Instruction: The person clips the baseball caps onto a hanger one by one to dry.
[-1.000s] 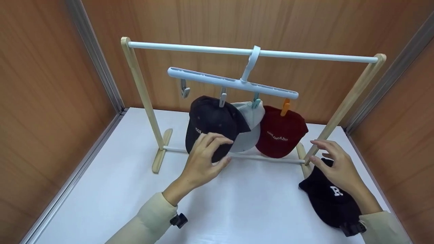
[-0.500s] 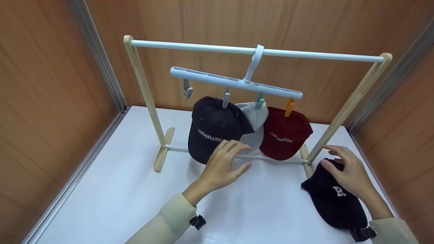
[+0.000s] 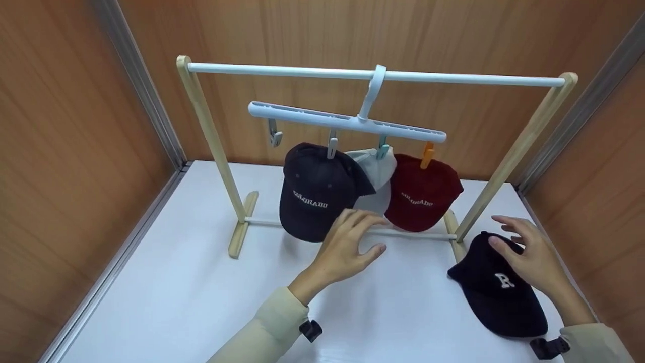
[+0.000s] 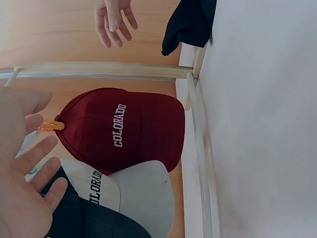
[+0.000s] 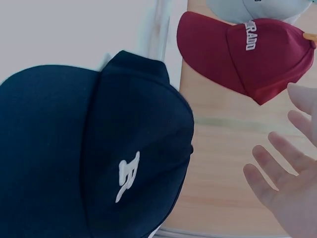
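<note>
A white hanger (image 3: 312, 116) hooks over the rack's top bar. Clipped along it are a dark navy cap (image 3: 310, 196) lettered COLORADO, a pale cap (image 3: 375, 169) partly behind it, and a dark red cap (image 4: 143, 131) at the right. My left hand (image 3: 347, 247) is in front of the navy cap's lower right edge, fingers loosely bent, holding nothing. A black cap (image 3: 499, 297) with a white R lies on the table at the right. Over its upper right side is my right hand (image 3: 536, 259), fingers apart and holding nothing; the right wrist view shows it apart from that cap.
The wooden rack has a white top bar (image 3: 252, 69), slanted side posts (image 3: 209, 131) and a low white crossbar (image 3: 262, 222). A grey clip (image 3: 275, 137) hangs at the hanger's left end with no cap in it. Wood-patterned walls (image 3: 65, 151) enclose the white table (image 3: 166, 297).
My left hand has moved right and slightly down across the navy cap, uncovering its COLORADO lettering. My right hand has shifted a little to the right. The caps stay where they were.
</note>
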{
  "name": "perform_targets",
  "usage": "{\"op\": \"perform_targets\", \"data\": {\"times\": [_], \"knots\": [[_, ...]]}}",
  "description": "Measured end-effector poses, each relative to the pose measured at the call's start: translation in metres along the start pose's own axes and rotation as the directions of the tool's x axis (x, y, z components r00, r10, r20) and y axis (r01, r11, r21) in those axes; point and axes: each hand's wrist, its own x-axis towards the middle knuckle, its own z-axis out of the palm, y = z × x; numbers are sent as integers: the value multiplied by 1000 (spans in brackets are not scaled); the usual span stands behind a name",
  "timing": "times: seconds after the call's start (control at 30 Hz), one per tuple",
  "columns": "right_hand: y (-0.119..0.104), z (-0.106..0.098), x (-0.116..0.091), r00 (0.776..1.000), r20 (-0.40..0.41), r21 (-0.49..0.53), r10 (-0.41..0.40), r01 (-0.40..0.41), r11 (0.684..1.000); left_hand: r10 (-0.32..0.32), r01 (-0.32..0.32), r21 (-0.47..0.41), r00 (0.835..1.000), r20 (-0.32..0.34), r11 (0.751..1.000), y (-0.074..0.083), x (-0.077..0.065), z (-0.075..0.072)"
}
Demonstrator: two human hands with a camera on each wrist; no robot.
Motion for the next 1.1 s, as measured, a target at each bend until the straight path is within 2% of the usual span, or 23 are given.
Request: {"op": "perform_targets", "data": {"times": [0.53, 0.9, 1.1], "knots": [[41, 6, -3, 998, 16, -96, 59, -57, 994, -1, 1, 0, 1000, -5, 1000, -6, 6, 24], [73, 8, -6, 989, 68, -87, 132, -126, 988, 14, -14, -13, 1000, -11, 1000, -8, 5, 36], [87, 9, -6, 977, 107, -65, 186, -180, 981, -1, 1, -14, 1000, 0, 1000, -7, 5, 42]]}}
